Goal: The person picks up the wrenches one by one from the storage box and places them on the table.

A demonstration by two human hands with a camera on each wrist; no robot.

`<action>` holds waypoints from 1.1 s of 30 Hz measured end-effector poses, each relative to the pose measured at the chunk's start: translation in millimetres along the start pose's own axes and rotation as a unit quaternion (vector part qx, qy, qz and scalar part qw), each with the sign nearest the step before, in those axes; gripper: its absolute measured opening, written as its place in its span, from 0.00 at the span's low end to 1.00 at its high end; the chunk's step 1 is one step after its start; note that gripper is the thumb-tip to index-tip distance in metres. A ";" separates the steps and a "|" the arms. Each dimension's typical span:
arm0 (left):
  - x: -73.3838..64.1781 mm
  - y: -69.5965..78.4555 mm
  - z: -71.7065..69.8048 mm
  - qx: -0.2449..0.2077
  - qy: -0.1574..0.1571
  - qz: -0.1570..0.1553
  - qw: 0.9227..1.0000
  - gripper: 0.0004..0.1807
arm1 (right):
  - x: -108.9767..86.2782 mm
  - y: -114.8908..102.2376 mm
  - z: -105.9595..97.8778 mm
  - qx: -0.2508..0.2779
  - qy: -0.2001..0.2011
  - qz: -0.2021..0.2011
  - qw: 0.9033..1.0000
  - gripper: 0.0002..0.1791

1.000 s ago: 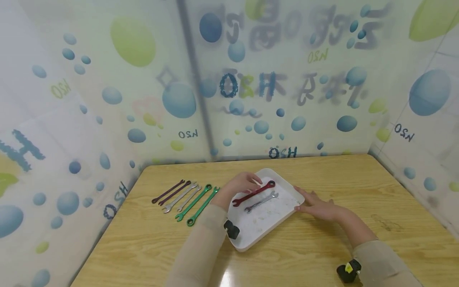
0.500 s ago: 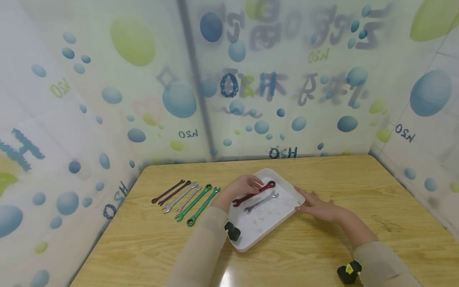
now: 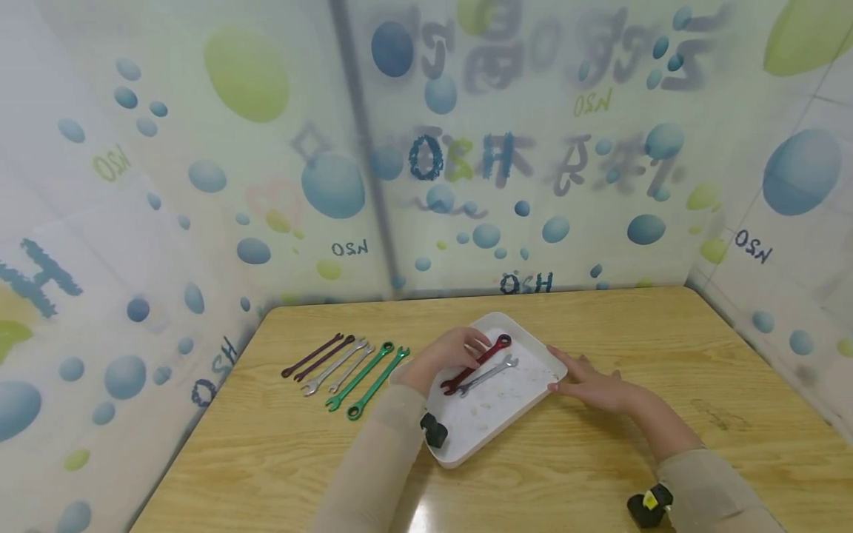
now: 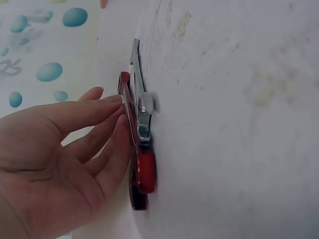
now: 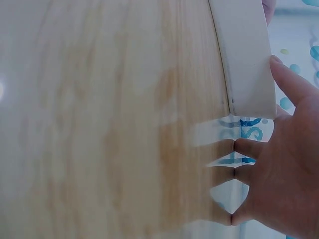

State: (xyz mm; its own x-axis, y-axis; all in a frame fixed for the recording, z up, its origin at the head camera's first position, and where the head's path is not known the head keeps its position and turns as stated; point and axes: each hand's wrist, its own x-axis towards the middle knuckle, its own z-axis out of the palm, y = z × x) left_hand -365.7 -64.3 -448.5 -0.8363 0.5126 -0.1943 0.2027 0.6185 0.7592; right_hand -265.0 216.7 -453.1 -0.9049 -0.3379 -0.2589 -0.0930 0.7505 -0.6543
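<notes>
My left hand (image 3: 453,352) reaches into a white tray (image 3: 460,451) and pinches a red combination wrench (image 3: 489,352) by its shaft. In the left wrist view, thumb and fingers close on the red wrench (image 4: 130,112) from either side. A small silver open-end wrench (image 3: 491,374) lies beside it on the tray floor, their near ends close together. My right hand (image 3: 596,385) touches the tray's right corner, thumb on one side wall. In the right wrist view, the other fingers of the right hand (image 5: 289,164) are spread, with their tips on the tabletop.
Left of the tray, wrenches lie in a slanted row on the wooden table (image 3: 266,459): two purple ones (image 3: 324,358), two silver ones (image 3: 340,366) and two green ones (image 3: 378,382). A patterned curtain (image 3: 533,200) stands behind the table.
My left hand has shifted slightly down and right. The red wrench's near end has swung right, toward the silver wrench. My right hand stays at the tray corner.
</notes>
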 end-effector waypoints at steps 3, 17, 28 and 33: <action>1.6 -1.4 1.8 0.013 0.005 0.001 1.000 0.20 | 0.6 0.6 0.3 0.001 0.000 -0.001 1.000 0.45; 4.5 -7.4 8.8 0.029 0.013 -0.004 0.999 0.21 | -0.7 0.0 -0.7 -0.001 0.001 -0.002 1.000 0.46; 3.4 -7.5 9.2 0.042 0.011 0.013 0.999 0.19 | -0.7 2.7 -1.0 0.009 0.000 -0.011 1.000 0.45; 2.4 -6.8 9.3 0.053 0.012 0.017 0.998 0.19 | -0.8 0.4 -0.4 0.000 0.002 -0.008 1.000 0.45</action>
State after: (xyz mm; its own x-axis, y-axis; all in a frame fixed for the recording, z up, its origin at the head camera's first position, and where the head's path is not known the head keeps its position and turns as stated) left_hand -364.3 -61.8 -459.9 -0.8398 0.5205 -0.1546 0.2818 0.6611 0.6953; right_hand -264.5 217.6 -452.9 -0.9051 -0.3470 -0.2459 -0.1070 0.7453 -0.6581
